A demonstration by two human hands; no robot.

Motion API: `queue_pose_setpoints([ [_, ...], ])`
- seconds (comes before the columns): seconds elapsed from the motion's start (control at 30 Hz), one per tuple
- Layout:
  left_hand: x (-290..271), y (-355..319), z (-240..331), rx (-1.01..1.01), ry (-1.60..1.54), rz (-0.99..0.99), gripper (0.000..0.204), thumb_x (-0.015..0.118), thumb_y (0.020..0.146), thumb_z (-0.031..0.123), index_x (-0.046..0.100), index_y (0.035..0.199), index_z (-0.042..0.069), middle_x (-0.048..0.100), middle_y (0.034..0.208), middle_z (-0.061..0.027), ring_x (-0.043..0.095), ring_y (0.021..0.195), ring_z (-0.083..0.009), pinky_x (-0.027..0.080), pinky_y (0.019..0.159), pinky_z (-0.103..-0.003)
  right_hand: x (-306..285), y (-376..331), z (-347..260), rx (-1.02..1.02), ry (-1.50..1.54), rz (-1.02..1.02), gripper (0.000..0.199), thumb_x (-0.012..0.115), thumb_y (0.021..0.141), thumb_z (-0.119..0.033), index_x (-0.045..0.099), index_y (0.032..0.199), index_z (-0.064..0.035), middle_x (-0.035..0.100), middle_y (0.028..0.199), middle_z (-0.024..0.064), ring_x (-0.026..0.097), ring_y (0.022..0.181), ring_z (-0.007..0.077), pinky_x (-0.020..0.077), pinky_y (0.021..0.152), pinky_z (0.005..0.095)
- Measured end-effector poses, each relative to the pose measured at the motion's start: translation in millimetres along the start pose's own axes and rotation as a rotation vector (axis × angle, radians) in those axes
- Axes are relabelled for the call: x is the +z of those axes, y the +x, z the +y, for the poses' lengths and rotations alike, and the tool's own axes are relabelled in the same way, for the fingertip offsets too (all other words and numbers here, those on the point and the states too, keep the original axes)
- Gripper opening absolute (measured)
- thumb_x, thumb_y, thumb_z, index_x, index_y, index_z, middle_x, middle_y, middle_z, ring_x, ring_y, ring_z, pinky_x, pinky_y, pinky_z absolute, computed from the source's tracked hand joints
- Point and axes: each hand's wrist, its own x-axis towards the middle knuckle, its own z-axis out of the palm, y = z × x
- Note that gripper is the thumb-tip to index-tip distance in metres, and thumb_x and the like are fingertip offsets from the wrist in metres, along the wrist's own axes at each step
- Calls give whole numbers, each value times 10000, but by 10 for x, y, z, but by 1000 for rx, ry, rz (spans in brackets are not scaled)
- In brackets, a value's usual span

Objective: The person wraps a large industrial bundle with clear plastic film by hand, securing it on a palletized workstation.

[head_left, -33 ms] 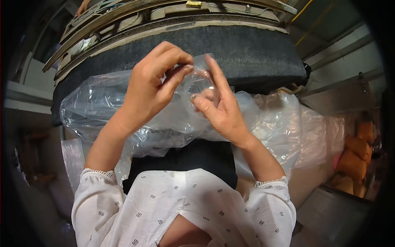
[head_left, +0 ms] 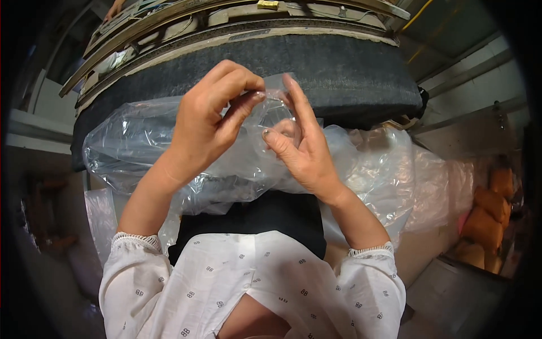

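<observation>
A large, crumpled spread of clear plastic film lies across my lap, and part of it is raised between my hands. With thumb and fingertips pressed together, my left hand pinches the film's upper edge. My right hand is close beside it, thumb in front of the film and curled fingers showing through behind it, index finger pointing up along the edge. A loop of film bulges between the two hands. Whether the film is a bag or a single sheet I cannot tell.
Beyond the film stands a long bench with a dark cloth cover, wooden rails and a small yellow block on top. More film trails to the right, toward orange bundles. Another person's hand shows at the far left.
The film between my hands has shifted slightly, and the curled fingers of my right hand show a little differently behind it. Both hands stay almost in the same place.
</observation>
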Motion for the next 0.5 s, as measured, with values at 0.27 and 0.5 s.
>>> queue_pose_setpoints([
  [0.27, 19, -230, -28, 147, 42, 97, 155, 638, 733, -39, 595, 874, 7, 584, 810, -74, 586, 718, -168, 471, 589, -257, -17, 18, 97, -42, -136, -170, 152, 511, 861, -36, 565, 999, -1, 612, 811, 51, 558, 666, 90, 444, 563, 206],
  [0.5, -97, -473, 50, 16, -94, 144, 183, 680, 703, -5, 639, 880, 15, 621, 859, -68, 609, 790, -171, 498, 663, -246, 178, -81, 124, -307, -465, -167, 178, 540, 833, -32, 556, 1005, 10, 608, 802, 86, 581, 693, 133, 459, 578, 235],
])
